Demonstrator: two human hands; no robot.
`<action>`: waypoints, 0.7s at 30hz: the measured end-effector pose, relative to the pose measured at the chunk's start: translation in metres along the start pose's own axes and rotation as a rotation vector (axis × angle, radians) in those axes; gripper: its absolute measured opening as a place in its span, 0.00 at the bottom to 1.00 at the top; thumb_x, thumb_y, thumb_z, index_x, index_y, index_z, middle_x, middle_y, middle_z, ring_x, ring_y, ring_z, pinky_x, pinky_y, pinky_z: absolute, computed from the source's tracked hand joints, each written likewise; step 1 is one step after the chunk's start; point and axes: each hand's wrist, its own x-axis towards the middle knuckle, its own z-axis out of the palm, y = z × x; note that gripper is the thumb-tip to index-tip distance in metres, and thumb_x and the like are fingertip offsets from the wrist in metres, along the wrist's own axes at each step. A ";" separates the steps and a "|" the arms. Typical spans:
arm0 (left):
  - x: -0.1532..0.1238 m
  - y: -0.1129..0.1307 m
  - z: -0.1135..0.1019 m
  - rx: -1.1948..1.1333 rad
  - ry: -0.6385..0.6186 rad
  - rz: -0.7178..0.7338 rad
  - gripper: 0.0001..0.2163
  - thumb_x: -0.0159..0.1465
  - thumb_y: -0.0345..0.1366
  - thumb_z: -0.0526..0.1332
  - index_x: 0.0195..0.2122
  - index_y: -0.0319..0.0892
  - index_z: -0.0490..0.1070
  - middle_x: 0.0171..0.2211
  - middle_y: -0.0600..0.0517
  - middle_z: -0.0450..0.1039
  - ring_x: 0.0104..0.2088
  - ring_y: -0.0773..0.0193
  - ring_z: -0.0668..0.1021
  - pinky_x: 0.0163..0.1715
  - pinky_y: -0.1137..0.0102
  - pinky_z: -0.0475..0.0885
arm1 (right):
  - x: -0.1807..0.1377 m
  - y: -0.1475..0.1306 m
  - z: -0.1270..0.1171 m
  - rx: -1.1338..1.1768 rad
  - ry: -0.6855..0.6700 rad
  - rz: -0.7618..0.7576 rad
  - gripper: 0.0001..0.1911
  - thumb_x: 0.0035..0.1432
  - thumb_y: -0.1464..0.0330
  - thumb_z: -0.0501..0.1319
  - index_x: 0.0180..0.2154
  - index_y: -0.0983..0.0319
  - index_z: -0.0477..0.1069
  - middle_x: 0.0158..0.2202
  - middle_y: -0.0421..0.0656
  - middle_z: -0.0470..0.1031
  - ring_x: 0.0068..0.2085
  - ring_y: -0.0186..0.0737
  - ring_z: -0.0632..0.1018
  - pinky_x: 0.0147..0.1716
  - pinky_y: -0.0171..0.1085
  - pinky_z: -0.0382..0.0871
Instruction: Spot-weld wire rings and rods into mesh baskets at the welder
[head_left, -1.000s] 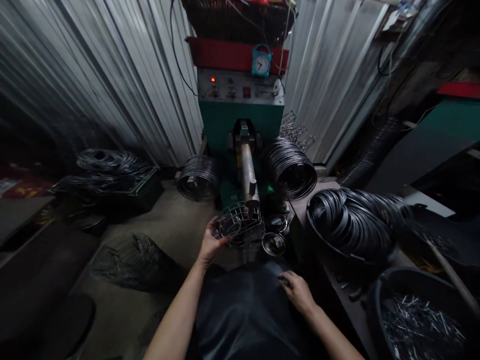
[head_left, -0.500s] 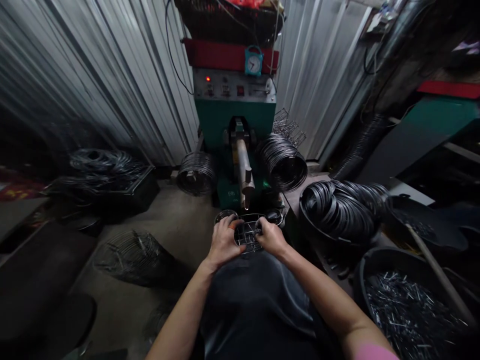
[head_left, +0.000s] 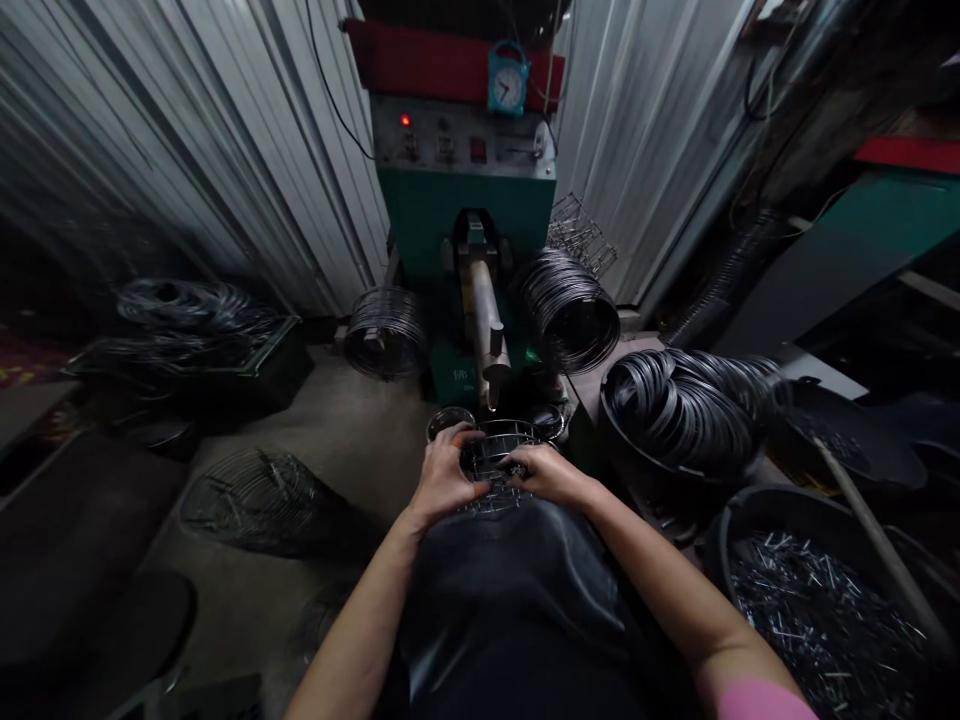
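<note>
A round wire basket (head_left: 504, 440) with a grid of thin rods sits just above my lap, below the tip of the machine's metal arm (head_left: 489, 320). My left hand (head_left: 446, 470) grips its left side, thumb toward me and fingers on the far side; an orange band shows on one finger. Over the basket's right part, my right hand (head_left: 551, 472) has its fingers drawn together. Small dark bits show at those fingertips, too small to name. The dark apron (head_left: 517, 600) lies under the basket.
The green machine (head_left: 465, 190) carries a blue clock (head_left: 508, 80) and a lit red lamp. Wire ring bundles (head_left: 566, 305) hang beside its arm. At right stand a tub of wire rings (head_left: 675, 410) and a tub of short metal pins (head_left: 825, 620). A wire basket stack (head_left: 262, 500) stands left.
My right hand has turned flatter and its fingers now reach further left over the basket. The left hand keeps its grip. The camera view has tilted slightly downward.
</note>
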 end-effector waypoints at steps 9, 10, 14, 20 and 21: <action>0.009 -0.018 0.006 -0.029 -0.009 -0.012 0.29 0.41 0.33 0.69 0.47 0.45 0.67 0.54 0.46 0.63 0.55 0.49 0.66 0.54 0.55 0.63 | 0.008 0.012 0.013 -0.031 0.066 -0.024 0.10 0.53 0.74 0.61 0.39 0.62 0.75 0.36 0.44 0.77 0.38 0.37 0.77 0.37 0.32 0.67; 0.010 -0.021 0.007 -0.031 -0.006 -0.004 0.29 0.41 0.34 0.69 0.47 0.44 0.67 0.54 0.46 0.63 0.55 0.49 0.67 0.54 0.55 0.63 | 0.009 0.013 0.014 -0.045 0.069 -0.025 0.09 0.54 0.74 0.61 0.39 0.62 0.75 0.36 0.44 0.77 0.38 0.37 0.77 0.37 0.32 0.67; 0.015 -0.030 0.009 -0.030 0.005 0.032 0.29 0.42 0.33 0.69 0.47 0.44 0.67 0.54 0.45 0.63 0.55 0.49 0.67 0.54 0.54 0.63 | 0.015 0.015 0.015 -0.112 0.076 -0.022 0.08 0.56 0.71 0.60 0.39 0.60 0.74 0.37 0.44 0.77 0.37 0.37 0.78 0.35 0.31 0.67; 0.031 -0.038 0.007 -0.046 -0.003 0.005 0.28 0.42 0.33 0.68 0.46 0.43 0.68 0.54 0.43 0.63 0.55 0.48 0.66 0.54 0.54 0.63 | 0.031 0.017 0.008 -0.184 0.069 0.019 0.09 0.55 0.71 0.61 0.40 0.59 0.74 0.38 0.43 0.77 0.39 0.37 0.78 0.34 0.31 0.67; 0.035 -0.038 0.006 -0.051 -0.008 -0.007 0.27 0.42 0.33 0.68 0.46 0.42 0.68 0.54 0.43 0.63 0.55 0.49 0.66 0.54 0.54 0.63 | 0.034 0.017 0.006 -0.185 0.068 0.024 0.09 0.55 0.71 0.61 0.40 0.59 0.74 0.38 0.43 0.77 0.39 0.37 0.78 0.35 0.31 0.67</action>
